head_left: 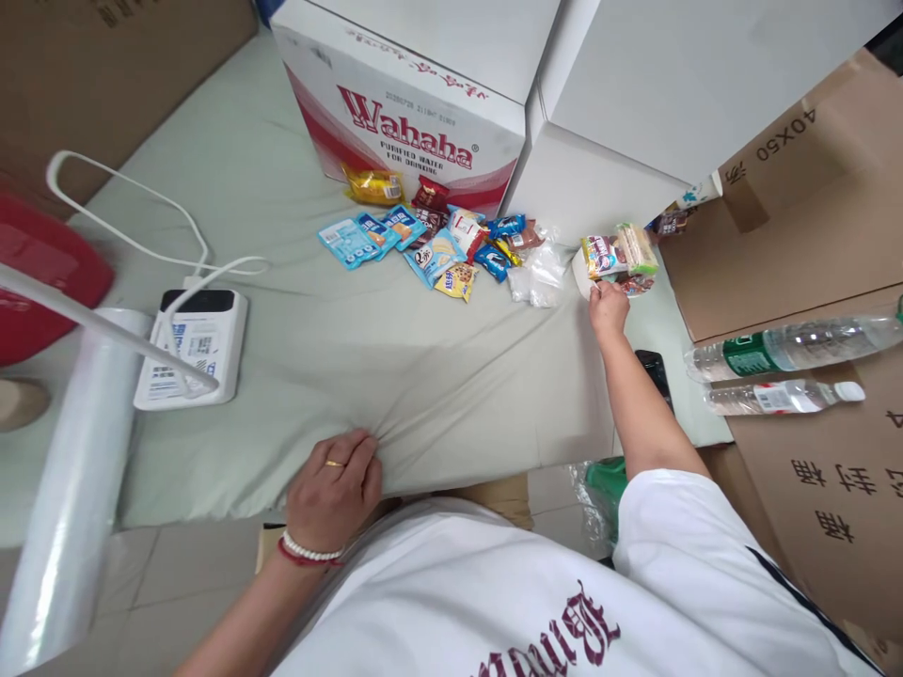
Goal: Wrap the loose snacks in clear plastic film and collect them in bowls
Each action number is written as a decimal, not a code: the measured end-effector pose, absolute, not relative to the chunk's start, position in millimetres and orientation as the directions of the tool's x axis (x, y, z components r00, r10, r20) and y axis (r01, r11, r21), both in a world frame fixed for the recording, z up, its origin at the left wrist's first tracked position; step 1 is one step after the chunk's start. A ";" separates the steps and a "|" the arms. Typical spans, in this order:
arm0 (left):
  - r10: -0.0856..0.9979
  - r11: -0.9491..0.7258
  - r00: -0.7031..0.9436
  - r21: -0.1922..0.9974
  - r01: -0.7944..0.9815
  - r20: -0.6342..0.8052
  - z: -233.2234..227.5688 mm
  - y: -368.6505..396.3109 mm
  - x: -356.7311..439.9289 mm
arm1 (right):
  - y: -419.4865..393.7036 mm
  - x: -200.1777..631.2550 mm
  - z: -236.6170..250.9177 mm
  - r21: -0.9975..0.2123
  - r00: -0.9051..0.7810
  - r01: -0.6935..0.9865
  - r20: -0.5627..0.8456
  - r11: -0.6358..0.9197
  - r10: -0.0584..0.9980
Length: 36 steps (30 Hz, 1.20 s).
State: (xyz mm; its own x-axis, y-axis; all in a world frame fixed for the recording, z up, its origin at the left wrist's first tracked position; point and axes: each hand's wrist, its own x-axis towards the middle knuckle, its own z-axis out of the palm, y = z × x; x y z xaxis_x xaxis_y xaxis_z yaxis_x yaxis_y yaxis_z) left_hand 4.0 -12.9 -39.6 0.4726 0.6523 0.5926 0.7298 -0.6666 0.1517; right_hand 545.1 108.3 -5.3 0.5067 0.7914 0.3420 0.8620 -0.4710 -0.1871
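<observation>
My left hand point(335, 489), wearing a ring and bracelets, is closed at the near table edge. Its fingers bunch the pale green tablecloth point(437, 385), and creases fan out from them. Over on the right, my right hand point(609, 308) pinches the near rim of a white container point(582, 275) full of packaged snacks point(605, 254). Just left of that container lies a crumpled clear plastic bag point(542, 273). A loose heap of small snack packs point(434, 254) in blue, red and yellow spreads further left.
A Wahaha water carton point(409, 122) and white boxes point(599, 160) stand behind the snacks. On the left are a white device with a cable point(194, 348), a plastic film roll point(77, 470) and a red object point(42, 273). Bottles point(797, 348) lie on cardboard boxes point(783, 216) at right.
</observation>
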 end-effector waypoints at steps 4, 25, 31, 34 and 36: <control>0.658 -0.669 0.478 0.159 0.726 0.582 -39.0 -13.1 3.8 | 110.5 523.1 -1.0 -0.268 0.467 0.884 0.515 -0.383 0.719; 0.967 0.176 0.192 0.984 -0.027 -0.167 19.7 12.8 21.5 | 27.2 339.4 22.1 -0.540 0.115 0.801 0.565 0.260 0.817; 0.818 0.493 0.443 0.843 -0.214 -0.366 27.7 37.7 74.7 | -0.4 293.0 2.2 -0.524 -0.021 0.781 0.522 0.340 0.853; 0.828 0.449 0.449 0.878 -0.167 -0.338 17.6 35.3 87.8 | -4.3 288.7 -0.2 -0.640 -0.005 0.715 0.398 0.281 0.917; 0.869 0.392 0.381 0.909 -0.142 -0.315 9.9 31.9 91.3 | -8.5 286.7 1.1 -0.753 0.094 0.627 0.327 0.199 0.940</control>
